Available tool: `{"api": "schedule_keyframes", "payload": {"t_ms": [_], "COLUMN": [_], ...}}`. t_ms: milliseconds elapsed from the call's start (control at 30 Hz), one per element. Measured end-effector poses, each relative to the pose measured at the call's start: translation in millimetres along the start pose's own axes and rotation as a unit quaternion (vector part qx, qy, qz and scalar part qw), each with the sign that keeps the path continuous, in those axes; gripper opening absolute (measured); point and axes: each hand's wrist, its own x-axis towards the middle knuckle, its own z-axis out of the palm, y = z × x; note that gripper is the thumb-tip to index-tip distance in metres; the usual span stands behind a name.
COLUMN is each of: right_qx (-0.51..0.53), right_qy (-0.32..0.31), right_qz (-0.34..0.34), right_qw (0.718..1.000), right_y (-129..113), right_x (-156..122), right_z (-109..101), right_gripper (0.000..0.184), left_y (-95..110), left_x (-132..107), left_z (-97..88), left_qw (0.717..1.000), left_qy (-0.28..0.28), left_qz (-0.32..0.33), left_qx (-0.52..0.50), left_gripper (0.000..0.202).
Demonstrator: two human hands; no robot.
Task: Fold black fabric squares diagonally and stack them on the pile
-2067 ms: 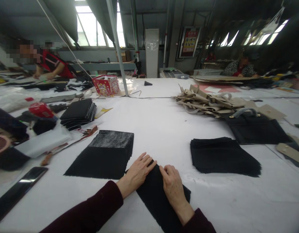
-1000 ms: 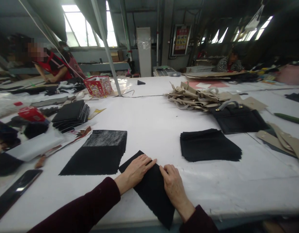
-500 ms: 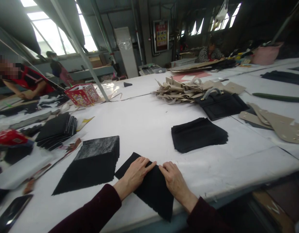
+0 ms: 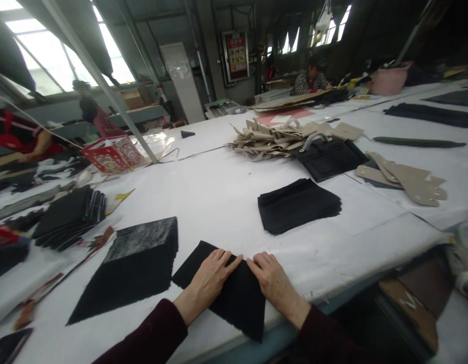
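Note:
A black fabric piece (image 4: pixel 239 301) lies at an angle near the table's front edge. My left hand (image 4: pixel 211 273) rests over its upper part, fingers closed at the far edge, with the index finger pointing right. Close beside it, my right hand (image 4: pixel 269 278) has curled fingers closed on the same edge. The two index fingertips nearly meet there. To the left lies a stack of black fabric pieces (image 4: pixel 131 275) with a greyish band (image 4: pixel 142 237) along its top. Beyond my right hand sits another stack of black pieces (image 4: pixel 298 206) with ragged edges.
A black bag (image 4: pixel 330 157) and a heap of beige pieces (image 4: pixel 267 141) stand farther back on the white table (image 4: pixel 203 187). Beige straps (image 4: pixel 404 177) are at right. Folded dark fabric (image 4: pixel 69 215) is piled left, near a slanting pole (image 4: pixel 100 81). Co-workers are in the background.
The view has swung slightly right, so the background has shifted left. Both hands keep about the same place on the black fabric piece, fingertips at its far edge.

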Motion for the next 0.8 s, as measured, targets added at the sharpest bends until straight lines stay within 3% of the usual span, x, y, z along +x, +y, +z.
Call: {"api": "schedule_keyframes", "payload": {"t_ms": [233, 533, 800], "right_qx": [-0.026, -0.082, -0.086], "right_qy": [-0.013, -0.022, -0.015], "right_qz": [-0.001, -0.004, 0.02], "right_qw": [1.0, 0.996, 0.996], "right_y": [2.6, 0.6, -0.6], "right_x": [-7.5, -13.7, -21.2], "right_z": [-5.1, -12.8, -15.6], "right_gripper": [0.029, 0.033, 0.03], "left_y": [3.7, 16.2, 18.0], "left_x": [2.2, 5.9, 8.1], "left_z": [7.6, 3.6, 8.9], "left_qw": [0.999, 0.999, 0.998], "left_qy": [0.011, 0.004, 0.001], "left_qz": [0.025, 0.028, 0.052], "left_qx": [-0.026, 0.019, -0.04], "left_gripper": [0.06, 0.067, 0.065]}}
